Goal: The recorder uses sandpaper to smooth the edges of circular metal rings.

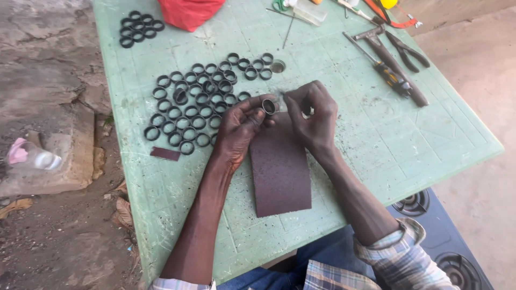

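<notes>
Small dark metal ring point(269, 106), short and tube-like, sits pinched between the thumb and fingertips of the left hand point(239, 129), held just above the near-middle of the pale green cutting mat point(349, 139) that covers the worktop. That hand is closed on the ring. The right hand point(314, 115) is curled just beside it, its thumb and forefinger drawn together close to the ring; whether they touch the ring or grip something tiny cannot be told.

Under both hands lies a rectangular sheet of dark reddish-brown sandpaper point(280, 172), flat on the mat and running toward the near edge. A small strip of the same brown paper point(165, 154) lies near the left edge.

Beyond the left hand, toward the middle of the mat, a large cluster of black rings point(196, 102) is laid out in rough rows, touching one another. A single lighter, brownish ring point(278, 66) sits at the far right end of that cluster. A second, smaller group of black rings point(140, 28) lies at the far left corner, next to a red cloth bag point(188, 12) at the far edge.

Toward the far right corner lie a hammer point(392, 59), a screwdriver with a dark and yellow handle point(382, 67) and a pair of dark pliers point(408, 52), close together.
</notes>
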